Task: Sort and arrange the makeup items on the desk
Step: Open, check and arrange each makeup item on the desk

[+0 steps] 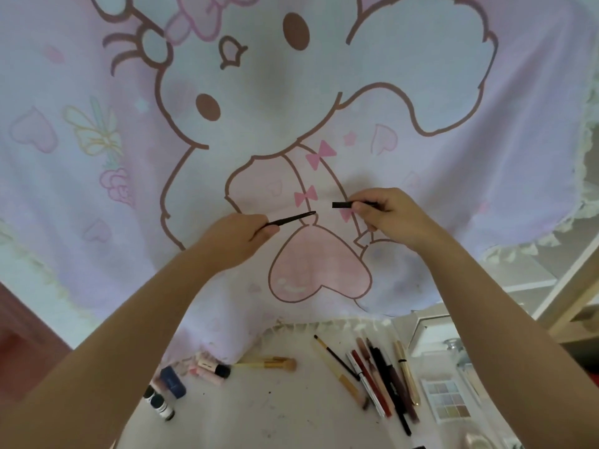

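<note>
Both hands are raised above the desk in front of a pink cartoon curtain. My left hand (238, 236) grips a thin black pencil (293, 218) whose tip points right. My right hand (389, 217) pinches a black cap (343, 205), its open end facing the pencil tip; the two are a short gap apart. Below on the white desk (275, 406) lie several pens and pencils in a row (379, 380), a wooden brush (272, 363), pink tubes (209, 367), a dark blue bottle (173, 381), small black-capped bottles (160, 404) and an eyeshadow palette (445, 400).
The curtain (291, 108) hangs across most of the view, its fringed hem reaching the desk's back. A white drawer unit (453, 335) with a glass item stands at the right. A reddish floor or door (22, 335) shows at the left.
</note>
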### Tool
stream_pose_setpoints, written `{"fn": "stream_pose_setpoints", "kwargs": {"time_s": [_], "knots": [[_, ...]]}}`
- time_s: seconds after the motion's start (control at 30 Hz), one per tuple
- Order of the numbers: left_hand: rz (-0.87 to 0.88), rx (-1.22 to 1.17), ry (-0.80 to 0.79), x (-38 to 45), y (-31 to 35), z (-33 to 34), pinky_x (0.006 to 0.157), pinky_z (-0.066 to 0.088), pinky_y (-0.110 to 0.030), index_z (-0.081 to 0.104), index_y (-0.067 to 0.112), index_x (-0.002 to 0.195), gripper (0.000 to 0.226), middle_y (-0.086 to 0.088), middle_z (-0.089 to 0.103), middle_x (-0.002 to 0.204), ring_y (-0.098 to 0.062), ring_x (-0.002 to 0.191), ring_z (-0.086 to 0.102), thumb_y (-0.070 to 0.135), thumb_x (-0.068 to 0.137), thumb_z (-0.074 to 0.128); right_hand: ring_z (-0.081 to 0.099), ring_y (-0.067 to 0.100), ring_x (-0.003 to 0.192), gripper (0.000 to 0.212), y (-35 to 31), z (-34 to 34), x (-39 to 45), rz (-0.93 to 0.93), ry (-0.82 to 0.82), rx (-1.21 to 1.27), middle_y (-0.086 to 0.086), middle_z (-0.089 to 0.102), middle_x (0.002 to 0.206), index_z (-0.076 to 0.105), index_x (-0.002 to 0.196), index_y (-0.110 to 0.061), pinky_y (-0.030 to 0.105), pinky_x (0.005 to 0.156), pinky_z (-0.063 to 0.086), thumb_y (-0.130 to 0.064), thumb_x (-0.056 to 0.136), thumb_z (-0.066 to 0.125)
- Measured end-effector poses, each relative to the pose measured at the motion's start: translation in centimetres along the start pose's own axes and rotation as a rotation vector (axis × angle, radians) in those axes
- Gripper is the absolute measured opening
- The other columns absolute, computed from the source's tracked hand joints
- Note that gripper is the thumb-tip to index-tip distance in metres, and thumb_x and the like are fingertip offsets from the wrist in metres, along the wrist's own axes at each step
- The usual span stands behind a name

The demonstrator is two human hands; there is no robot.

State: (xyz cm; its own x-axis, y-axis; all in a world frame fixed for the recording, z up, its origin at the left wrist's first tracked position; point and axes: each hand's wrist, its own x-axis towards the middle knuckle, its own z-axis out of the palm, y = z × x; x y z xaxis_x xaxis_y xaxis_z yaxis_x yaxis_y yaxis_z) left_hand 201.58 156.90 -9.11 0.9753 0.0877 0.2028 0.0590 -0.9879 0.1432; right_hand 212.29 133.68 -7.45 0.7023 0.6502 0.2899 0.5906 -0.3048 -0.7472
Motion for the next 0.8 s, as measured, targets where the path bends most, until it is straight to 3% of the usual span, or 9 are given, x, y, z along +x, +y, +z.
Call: {"fn": "stream_pose_setpoints", "kwargs": {"time_s": [0.13, 0.27, 0.4, 0.5, 0.6, 0.67, 0.77, 0.8], "knots": [[0.038, -0.020, -0.006, 0.3, 1.0, 0.0, 0.052, 0.034, -0.024, 0.041, 0.015, 0.075, 0.031, 0.006, 0.042, 0.059, -0.014, 0.054, 0.041, 0.034, 0.098, 0.032, 0.043, 0.012, 0.054, 0.023, 0.2, 1.1, 0.0, 0.015, -0.026, 0.072, -0.004, 0.047, 0.057, 0.061, 0.086, -0.023, 0.013, 0.054, 0.038, -0.008, 0.095, 0.046], [0.039, -0.008, -0.045, 0.4, 1.1, 0.0, 0.051, 0.032, -0.024, 0.035, 0.022, 0.066, 0.035, 0.006, 0.041, 0.058, -0.011, 0.052, 0.040, 0.034, 0.098, 0.032, 0.046, 0.003, 0.050, 0.020, 0.4, 1.1, -0.2, 0.032, -0.019, 0.096, -0.014, 0.049, 0.053, 0.063, 0.093, -0.017, 0.011, 0.055, 0.040, -0.006, 0.094, 0.046], [0.037, 0.002, -0.072, 0.5, 1.3, 0.3, 0.052, 0.033, -0.025, 0.038, 0.019, 0.070, 0.033, 0.005, 0.042, 0.059, -0.013, 0.054, 0.041, 0.035, 0.098, 0.031, 0.046, 0.012, 0.055, 0.021, 0.5, 1.1, -0.3, 0.040, -0.025, 0.112, -0.005, 0.048, 0.060, 0.064, 0.099, -0.012, 0.022, 0.063, 0.041, -0.004, 0.094, 0.046], [0.043, 0.017, -0.086, 0.4, 1.4, 0.4, 0.051, 0.032, -0.023, 0.035, 0.021, 0.068, 0.034, 0.006, 0.041, 0.059, -0.012, 0.053, 0.040, 0.035, 0.099, 0.031, 0.047, 0.016, 0.057, 0.022, 0.6, 1.4, -0.3, 0.059, -0.041, 0.104, -0.001, 0.049, 0.061, 0.065, 0.105, -0.009, 0.037, 0.072, 0.047, -0.005, 0.093, 0.048], [0.045, 0.026, -0.108, 0.2, 1.7, 0.4, 0.048, 0.030, -0.021, 0.030, 0.025, 0.063, 0.037, 0.006, 0.040, 0.059, -0.009, 0.051, 0.038, 0.036, 0.098, 0.030, 0.047, 0.019, 0.060, 0.020, 0.6, 1.6, -0.3, 0.047, -0.074, 0.059, -0.001, 0.049, 0.064, 0.064, 0.098, -0.019, 0.045, 0.077, 0.051, -0.007, 0.093, 0.048], [0.048, 0.011, -0.136, 0.0, 2.1, 0.5, 0.048, 0.029, -0.020, 0.031, 0.025, 0.062, 0.038, 0.006, 0.040, 0.059, -0.008, 0.051, 0.038, 0.036, 0.098, 0.031, 0.050, 0.018, 0.064, 0.019, 0.5, 1.8, -0.4, 0.041, -0.107, 0.018, -0.003, 0.050, 0.064, 0.063, 0.095, -0.021, 0.040, 0.076, 0.052, -0.009, 0.094, 0.048], [0.045, -0.070, -0.198, -0.3, 3.0, 1.1, 0.050, 0.029, -0.020, 0.035, 0.024, 0.066, 0.035, 0.005, 0.042, 0.061, -0.009, 0.053, 0.038, 0.033, 0.099, 0.033, 0.052, 0.002, 0.054, 0.018, 0.8, 2.4, -0.6, 0.044, -0.160, -0.010, -0.004, 0.050, 0.064, 0.063, 0.097, -0.020, 0.015, 0.063, 0.047, -0.010, 0.094, 0.048], [0.031, -0.134, -0.221, -0.5, 3.2, 1.4, 0.051, 0.030, -0.020, 0.038, 0.022, 0.069, 0.031, 0.004, 0.043, 0.063, -0.010, 0.054, 0.039, 0.030, 0.099, 0.033, 0.052, 0.001, 0.052, 0.018, 1.1, 2.6, -0.6, 0.050, -0.164, 0.002, -0.003, 0.050, 0.065, 0.062, 0.095, -0.021, 0.012, 0.062, 0.046, -0.009, 0.094, 0.048]]}}
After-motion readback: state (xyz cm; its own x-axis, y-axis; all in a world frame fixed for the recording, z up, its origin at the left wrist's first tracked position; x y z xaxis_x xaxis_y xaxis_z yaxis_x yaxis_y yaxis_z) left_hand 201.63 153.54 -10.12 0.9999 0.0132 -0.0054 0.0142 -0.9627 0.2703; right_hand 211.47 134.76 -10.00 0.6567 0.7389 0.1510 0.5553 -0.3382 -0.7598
